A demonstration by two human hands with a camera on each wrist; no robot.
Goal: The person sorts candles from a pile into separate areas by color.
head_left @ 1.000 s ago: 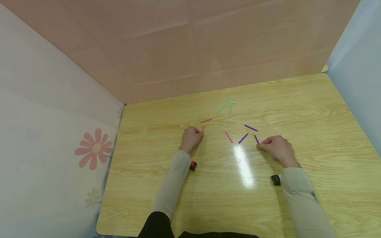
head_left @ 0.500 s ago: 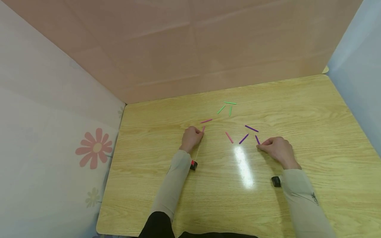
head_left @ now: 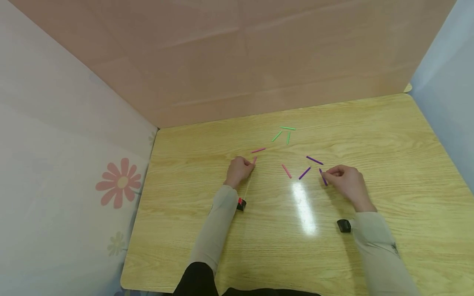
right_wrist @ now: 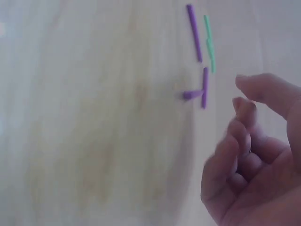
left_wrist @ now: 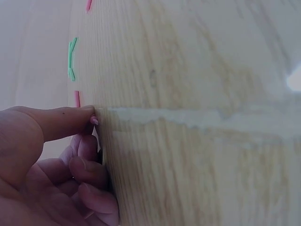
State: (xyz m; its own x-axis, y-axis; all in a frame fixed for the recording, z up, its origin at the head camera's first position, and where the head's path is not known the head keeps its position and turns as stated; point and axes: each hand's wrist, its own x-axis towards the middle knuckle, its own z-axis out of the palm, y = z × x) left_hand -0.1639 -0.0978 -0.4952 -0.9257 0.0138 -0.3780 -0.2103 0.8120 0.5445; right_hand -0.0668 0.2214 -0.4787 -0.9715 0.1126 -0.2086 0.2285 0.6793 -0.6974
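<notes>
My left hand pinches the near end of a short pink stick on the table; in the left wrist view only the tip of that stick shows between thumb and fingers. A second pink stick lies just beyond it, and a third pink stick lies to the right. My right hand hovers by a purple stick, thumb and forefinger slightly apart with nothing between them in the right wrist view. Two more purple sticks lie close by, the three roughly forming a triangle.
Three green sticks lie in a loose triangle farther back on the wooden table. A pinkish-brown cloth hangs along the table's back edge. A flowered white panel stands on the left, a pale one on the right.
My right hand has let go of the purple stick's near end and moved slightly up and away, so more of that stick shows. The left hand keeps its pinch.
</notes>
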